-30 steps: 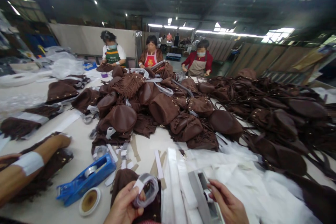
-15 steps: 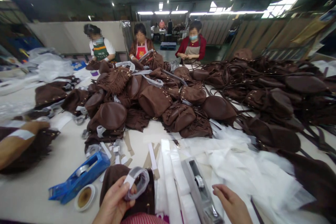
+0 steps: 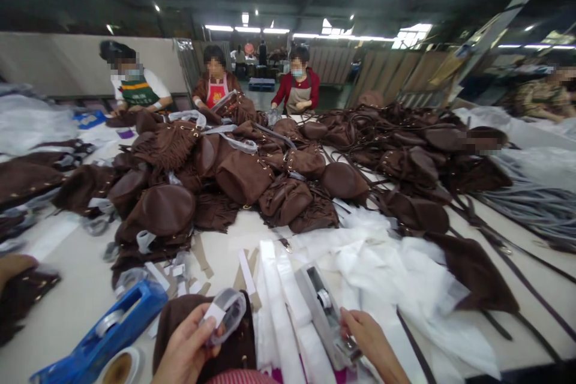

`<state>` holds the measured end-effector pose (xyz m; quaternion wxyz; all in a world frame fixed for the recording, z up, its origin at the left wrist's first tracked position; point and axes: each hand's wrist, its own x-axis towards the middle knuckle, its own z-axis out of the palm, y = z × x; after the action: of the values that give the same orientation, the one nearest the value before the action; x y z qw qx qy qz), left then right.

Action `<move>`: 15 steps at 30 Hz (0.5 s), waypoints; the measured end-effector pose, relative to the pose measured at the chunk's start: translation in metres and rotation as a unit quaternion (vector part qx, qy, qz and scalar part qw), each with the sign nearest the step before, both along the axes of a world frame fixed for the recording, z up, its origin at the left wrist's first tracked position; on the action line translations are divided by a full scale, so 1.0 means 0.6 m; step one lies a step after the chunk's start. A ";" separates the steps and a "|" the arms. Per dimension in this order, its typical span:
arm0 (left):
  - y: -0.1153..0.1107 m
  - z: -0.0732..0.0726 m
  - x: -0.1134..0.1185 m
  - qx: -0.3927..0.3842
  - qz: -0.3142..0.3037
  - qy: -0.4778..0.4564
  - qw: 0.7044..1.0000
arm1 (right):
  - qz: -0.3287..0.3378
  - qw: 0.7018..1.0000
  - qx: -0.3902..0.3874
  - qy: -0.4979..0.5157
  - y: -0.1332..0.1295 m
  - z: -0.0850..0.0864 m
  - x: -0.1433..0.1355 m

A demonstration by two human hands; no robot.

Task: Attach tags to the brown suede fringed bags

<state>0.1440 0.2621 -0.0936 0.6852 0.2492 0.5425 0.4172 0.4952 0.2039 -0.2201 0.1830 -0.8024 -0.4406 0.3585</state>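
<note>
In my left hand point(image 3: 189, 339) is a coiled band of clear plastic point(image 3: 231, 312) with a white paper piece on its near side, pinched between thumb and fingers. Below it lies a dark brown suede bag point(image 3: 173, 318), partly hidden by that hand. My right hand point(image 3: 366, 336) is at the front end of a grey tape dispenser point(image 3: 310, 294), fingers curled together by its cutter. Whether tape is between those fingertips I cannot make out. Long white plastic strips point(image 3: 272, 288) lie left of the dispenser.
A blue tape dispenser point(image 3: 130, 318) and a tape roll point(image 3: 121, 366) are at left. Brown bags point(image 3: 245, 177) are heaped across the table, with white sheets point(image 3: 382, 270) at right. Several co-workers sit opposite; another person's hand point(image 3: 18, 267) is at the left edge.
My right hand has moved left and in to the front of the grey dispenser, its fingers now curled there. The view has turned right; my left hand still holds the plastic coil.
</note>
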 end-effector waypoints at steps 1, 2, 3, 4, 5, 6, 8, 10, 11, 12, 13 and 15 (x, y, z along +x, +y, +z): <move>0.003 0.000 -0.002 0.002 -0.006 -0.003 1.000 | -0.009 1.000 -0.004 0.018 0.001 -0.004 0.001; 0.006 0.000 -0.003 0.005 -0.012 -0.007 1.000 | -0.018 0.999 -0.004 0.030 0.001 -0.007 0.001; 0.008 -0.001 -0.005 0.009 -0.018 -0.011 1.000 | -0.025 0.999 0.000 0.038 0.003 -0.009 0.000; 0.010 -0.002 -0.007 0.013 -0.023 -0.015 1.000 | -0.033 0.999 0.006 0.042 0.004 -0.010 0.000; 0.013 -0.003 -0.009 0.015 -0.027 -0.017 0.999 | -0.041 0.998 0.012 0.045 0.006 -0.010 -0.002; 0.015 -0.005 -0.012 0.017 -0.031 -0.019 0.999 | -0.048 0.997 0.016 0.052 0.008 -0.009 -0.003; 0.019 -0.009 -0.016 0.018 -0.041 -0.023 0.999 | -0.059 0.996 0.019 0.066 0.012 -0.003 -0.007; 0.024 -0.012 -0.020 0.017 -0.050 -0.028 0.998 | -0.061 0.995 0.018 0.076 0.016 0.007 -0.011; 0.026 -0.014 -0.022 0.016 -0.053 -0.030 0.998 | -0.060 0.995 0.020 0.077 0.017 0.013 -0.013; 0.028 -0.016 -0.023 0.015 -0.056 -0.031 0.998 | -0.061 0.995 0.021 0.076 0.017 0.021 -0.015; 0.030 -0.018 -0.025 0.015 -0.060 -0.033 0.998 | -0.062 0.995 0.023 0.075 0.016 0.028 -0.016; 0.034 -0.021 -0.027 0.016 -0.068 -0.035 0.997 | -0.069 0.995 0.025 0.073 0.006 0.045 -0.015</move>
<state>0.1278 0.2822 -0.1062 0.7267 0.2817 0.4932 0.3864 0.4862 0.2075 -0.1929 0.2586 -0.7978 -0.3784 0.3916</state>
